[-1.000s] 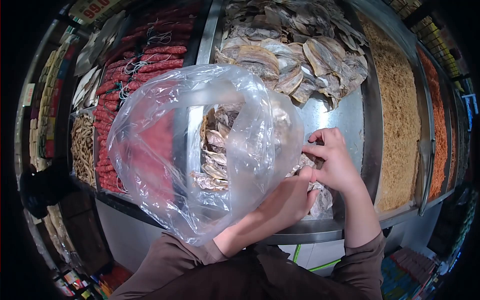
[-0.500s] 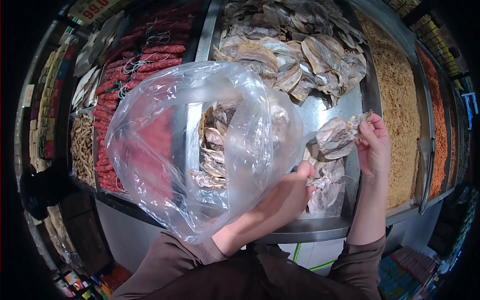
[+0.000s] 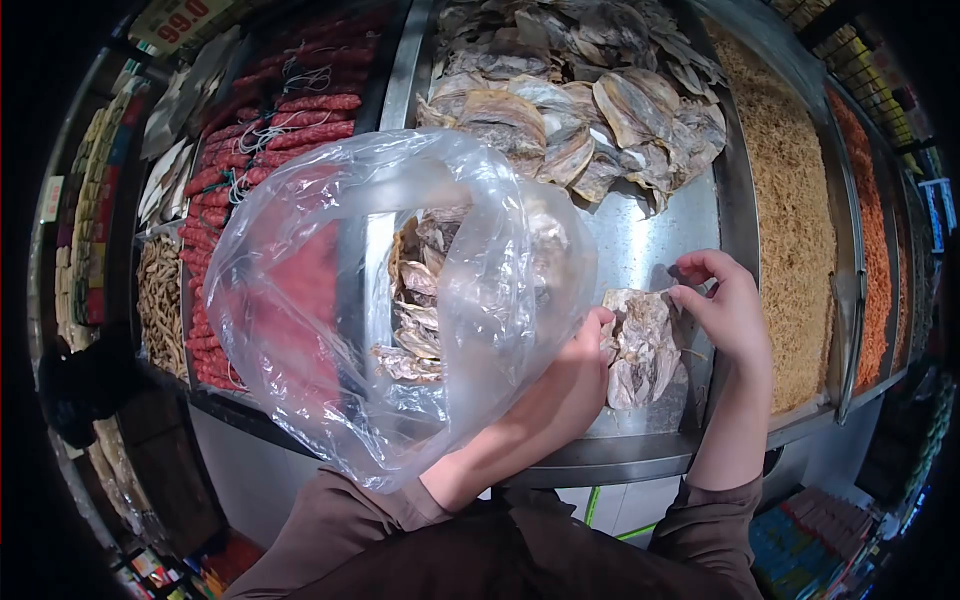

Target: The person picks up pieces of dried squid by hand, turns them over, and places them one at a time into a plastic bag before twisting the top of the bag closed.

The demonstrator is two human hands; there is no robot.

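A clear plastic bag (image 3: 480, 290) hangs wide and puffed out over the left of the metal tray. My left hand (image 3: 572, 375) is closed at its right side, holding the bag; its fingers are partly hidden, and the thumb tip is beside some flat dried squid (image 3: 640, 345). This squid lies on the tray's bare front part. My right hand (image 3: 718, 298) is at its upper right corner, thumb and index finger apart, the thumb tip near the edge of the top piece. More dried squid (image 3: 412, 320) shows through the bag.
A large heap of dried squid (image 3: 590, 120) covers the back of the tray (image 3: 670, 225). Red sausages (image 3: 215, 215) are at the left, with pale dried strips (image 3: 160, 285) beyond. Tan shreds (image 3: 795, 230) and an orange dried product (image 3: 870, 230) fill bins at the right.
My right hand has moved down and left and let go of the dried squid it held, which is now down by my left hand. The right fingers have opened.
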